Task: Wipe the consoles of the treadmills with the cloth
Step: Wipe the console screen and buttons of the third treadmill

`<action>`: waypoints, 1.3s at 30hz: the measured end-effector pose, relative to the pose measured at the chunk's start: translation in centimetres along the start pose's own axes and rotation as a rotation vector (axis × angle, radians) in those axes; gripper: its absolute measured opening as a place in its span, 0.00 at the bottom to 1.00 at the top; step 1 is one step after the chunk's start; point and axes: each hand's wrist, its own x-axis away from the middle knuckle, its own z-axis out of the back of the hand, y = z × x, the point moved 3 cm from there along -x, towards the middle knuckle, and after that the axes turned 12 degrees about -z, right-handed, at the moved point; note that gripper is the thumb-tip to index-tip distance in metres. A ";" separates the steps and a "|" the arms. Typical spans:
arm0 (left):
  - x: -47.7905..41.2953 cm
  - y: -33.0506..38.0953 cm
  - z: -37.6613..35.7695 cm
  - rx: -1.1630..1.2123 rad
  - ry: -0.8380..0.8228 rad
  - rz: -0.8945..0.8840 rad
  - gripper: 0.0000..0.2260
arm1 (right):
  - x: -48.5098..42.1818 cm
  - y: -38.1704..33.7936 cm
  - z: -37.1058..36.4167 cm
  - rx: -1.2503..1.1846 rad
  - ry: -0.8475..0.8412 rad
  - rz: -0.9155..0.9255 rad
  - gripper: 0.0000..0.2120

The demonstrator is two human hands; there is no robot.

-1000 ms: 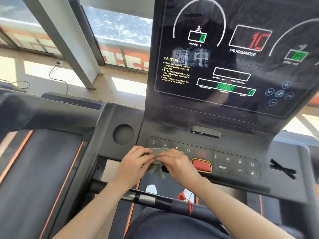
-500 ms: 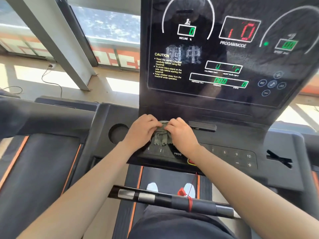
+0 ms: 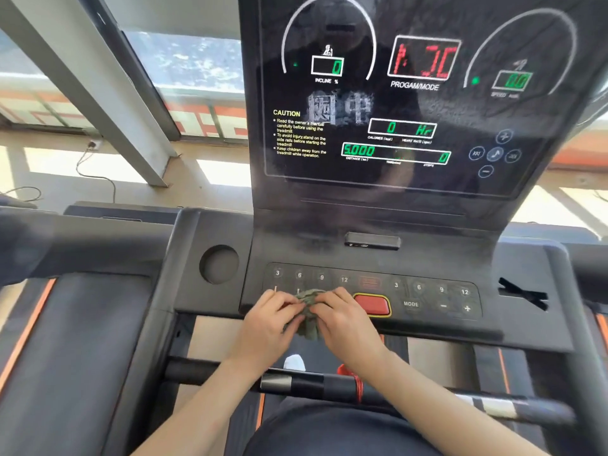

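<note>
left hand [image 3: 267, 325] and right hand [image 3: 346, 324] pinch the cloth [image 3: 307, 312], pulled nearer down the keypad [image 3: 418, 292]; one stroke done, screen [image 3: 408, 179] looks smudged.

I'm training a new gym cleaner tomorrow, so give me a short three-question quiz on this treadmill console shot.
1. True or false: only the right hand grips the cloth.
2. Multiple choice: the red button lies (A) just to the right of the cloth, (B) just to the left of the cloth, (C) hidden beneath the cloth.
3. Fill in: the green INCLINE readout shows ____.

Key: 1 false, the left hand grips it too; 2 A; 3 the digit 0.
</note>
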 end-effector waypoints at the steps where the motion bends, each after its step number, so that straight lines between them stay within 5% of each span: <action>1: -0.2 0.0 -0.1 -0.014 0.014 -0.001 0.04 | -0.5 0.3 -0.1 -0.006 0.007 -0.014 0.08; 10: -9.6 -3.5 -0.8 -0.079 0.001 0.150 0.04 | -8.7 5.1 0.9 0.063 -0.013 -0.100 0.09; 21: -10.8 1.8 -4.6 0.104 -0.198 0.172 0.08 | -2.8 10.9 4.1 -0.041 -0.062 -0.119 0.10; 35: -18.1 15.1 -16.2 0.083 -0.219 -0.082 0.05 | 9.0 20.8 10.1 0.072 0.219 -0.660 0.09; 39: -17.2 17.4 -17.9 0.044 -0.237 -0.167 0.03 | 12.1 21.1 10.7 0.088 0.244 -0.692 0.10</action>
